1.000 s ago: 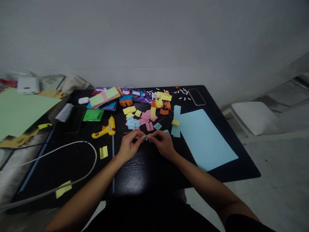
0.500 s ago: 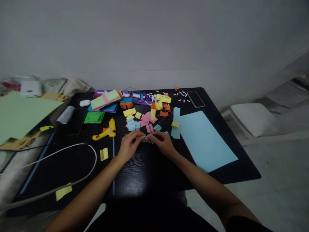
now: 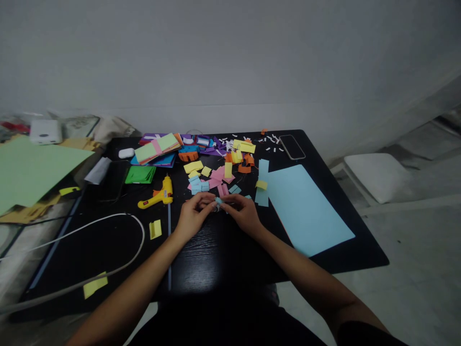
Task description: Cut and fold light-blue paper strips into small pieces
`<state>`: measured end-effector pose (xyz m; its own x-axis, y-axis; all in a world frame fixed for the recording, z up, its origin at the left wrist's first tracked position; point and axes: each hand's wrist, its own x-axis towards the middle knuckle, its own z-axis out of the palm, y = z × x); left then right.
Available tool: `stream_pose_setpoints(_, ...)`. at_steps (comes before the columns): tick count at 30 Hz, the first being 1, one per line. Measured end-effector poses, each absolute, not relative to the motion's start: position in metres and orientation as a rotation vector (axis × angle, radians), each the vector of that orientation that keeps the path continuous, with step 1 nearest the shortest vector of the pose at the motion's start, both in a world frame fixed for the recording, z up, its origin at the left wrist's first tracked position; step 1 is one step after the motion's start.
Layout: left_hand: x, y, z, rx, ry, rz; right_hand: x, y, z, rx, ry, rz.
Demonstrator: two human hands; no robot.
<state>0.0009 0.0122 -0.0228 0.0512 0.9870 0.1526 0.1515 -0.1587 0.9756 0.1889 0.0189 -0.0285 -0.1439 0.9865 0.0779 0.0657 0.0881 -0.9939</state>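
Observation:
A small light blue paper piece (image 3: 218,200) is pinched between my left hand (image 3: 194,214) and my right hand (image 3: 243,211), over the black table near its middle. Both hands have their fingers closed, thumbs facing each other across the piece. Something small and white, too small to make out, shows just under it. Beyond the fingers lie folded light blue papers (image 3: 198,185), pink papers (image 3: 216,177) and yellow papers (image 3: 193,166). To the left of my left hand rests a yellow glue gun (image 3: 163,193).
A large light blue sheet (image 3: 309,209) lies on the right, with a phone (image 3: 292,147) behind it. Stacked coloured papers (image 3: 157,149) and green papers (image 3: 140,174) are at back left. A white cable (image 3: 139,226) loops across the left side.
The blue piece between my fingertips has turned and shows more of its face. My left fingers have shifted slightly; the things on the table have stayed in place.

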Motion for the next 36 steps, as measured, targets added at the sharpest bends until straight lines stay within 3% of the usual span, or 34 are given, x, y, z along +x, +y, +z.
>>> stream_pose_setpoints(36,-0.003,0.006,-0.013,1.698,1.263,0.951,0.184,0.013,-0.031,-1.060,-1.431,1.274)
